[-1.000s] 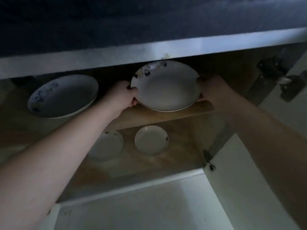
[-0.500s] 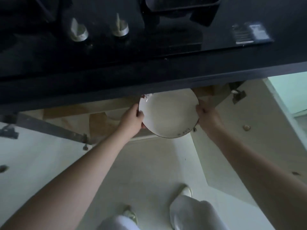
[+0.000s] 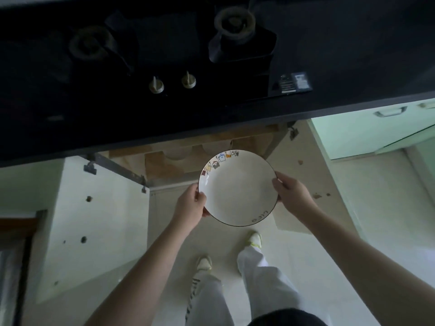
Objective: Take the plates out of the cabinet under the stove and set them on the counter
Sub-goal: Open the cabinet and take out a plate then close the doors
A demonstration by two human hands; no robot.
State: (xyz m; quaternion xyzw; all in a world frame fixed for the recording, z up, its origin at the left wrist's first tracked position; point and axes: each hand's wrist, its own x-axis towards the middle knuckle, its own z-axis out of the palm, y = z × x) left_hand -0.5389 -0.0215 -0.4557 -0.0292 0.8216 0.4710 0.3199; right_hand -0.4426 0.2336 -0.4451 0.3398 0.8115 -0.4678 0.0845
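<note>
White plate (image 3: 237,188) gripped at opposite rims, left hand (image 3: 191,204) and right hand (image 3: 292,194) both clamped on it. Held in the air before the open cabinet (image 3: 164,161), below the dark surface (image 3: 117,128) edge.

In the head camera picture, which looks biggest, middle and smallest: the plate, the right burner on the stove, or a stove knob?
1. The plate, held by the left hand and the right hand; it is nearer the camera, which adds to its look.
2. The right burner.
3. A stove knob, clearly the smallest.
</note>
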